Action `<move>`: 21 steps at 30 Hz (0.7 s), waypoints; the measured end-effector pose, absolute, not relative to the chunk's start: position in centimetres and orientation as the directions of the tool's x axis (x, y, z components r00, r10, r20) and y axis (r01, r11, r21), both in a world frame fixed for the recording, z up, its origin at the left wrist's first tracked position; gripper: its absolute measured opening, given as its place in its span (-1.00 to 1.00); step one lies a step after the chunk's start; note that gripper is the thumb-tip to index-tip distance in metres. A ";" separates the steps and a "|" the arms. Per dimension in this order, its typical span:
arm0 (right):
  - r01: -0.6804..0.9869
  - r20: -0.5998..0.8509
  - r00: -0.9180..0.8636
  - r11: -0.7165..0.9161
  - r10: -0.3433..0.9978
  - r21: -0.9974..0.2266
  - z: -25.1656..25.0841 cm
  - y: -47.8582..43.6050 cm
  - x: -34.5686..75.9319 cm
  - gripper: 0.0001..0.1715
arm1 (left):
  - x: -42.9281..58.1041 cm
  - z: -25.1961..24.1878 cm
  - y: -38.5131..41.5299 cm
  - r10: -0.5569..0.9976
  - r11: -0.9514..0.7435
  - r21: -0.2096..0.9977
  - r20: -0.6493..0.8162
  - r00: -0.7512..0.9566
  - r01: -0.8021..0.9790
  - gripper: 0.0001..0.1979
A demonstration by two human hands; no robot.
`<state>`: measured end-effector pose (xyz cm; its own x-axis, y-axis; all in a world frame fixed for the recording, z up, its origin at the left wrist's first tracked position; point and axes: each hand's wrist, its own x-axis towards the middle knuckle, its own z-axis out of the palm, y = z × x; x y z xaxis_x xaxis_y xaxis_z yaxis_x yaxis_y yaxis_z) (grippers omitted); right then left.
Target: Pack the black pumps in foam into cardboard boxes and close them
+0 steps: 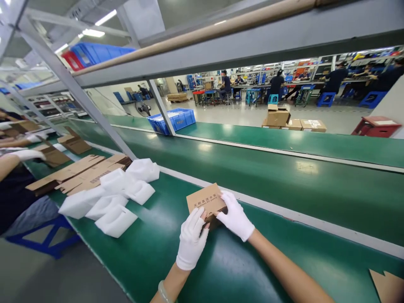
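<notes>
A small brown cardboard box (203, 198) with printed lettering on its top rests on the green bench (158, 256). My left hand (192, 242), in a white glove, grips its near left side, with bare fingertips at the front edge. On the right side and corner of the box lies my right hand (236, 215), also gloved, its thumb at the front edge. The lid looks closed. Several white foam pieces (116, 220) lie to the left of the box. The underside of the box is hidden.
Flat cardboard cartons (82, 172) lie beyond the foam. Gloved hands of a person (27, 155) are at far left. A metal post (91, 113) rises behind the cartons. A blue crate (183, 120) stands across the belt (252, 170). Cardboard (386, 286) lies at lower right.
</notes>
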<state>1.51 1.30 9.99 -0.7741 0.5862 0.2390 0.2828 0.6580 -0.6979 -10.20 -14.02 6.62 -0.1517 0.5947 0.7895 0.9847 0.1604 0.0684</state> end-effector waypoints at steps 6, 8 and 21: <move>0.444 0.309 -0.593 0.622 0.744 -0.645 3.0 0.6 9.0 -0.56 | -16.4 5.6 -8.7 0.656 0.104 0.100 0.741 -0.144 0.989 -0.57; 0.452 0.407 -0.627 0.736 0.664 -0.504 1.9 -0.2 10.5 -0.59 | -19.4 6.1 -4.5 0.673 0.088 0.124 0.724 -0.151 0.988 -0.60; 0.352 0.329 -0.841 0.897 0.428 -0.268 0.2 2.2 8.9 -0.78 | -17.2 3.6 3.3 0.733 0.304 0.181 0.582 -0.351 0.935 -0.61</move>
<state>8.95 2.18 0.17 -0.8415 0.4283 0.3294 0.3515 0.8969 -0.2682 -17.23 3.31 3.60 -0.3507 0.7333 0.5825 0.9354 0.3038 0.1807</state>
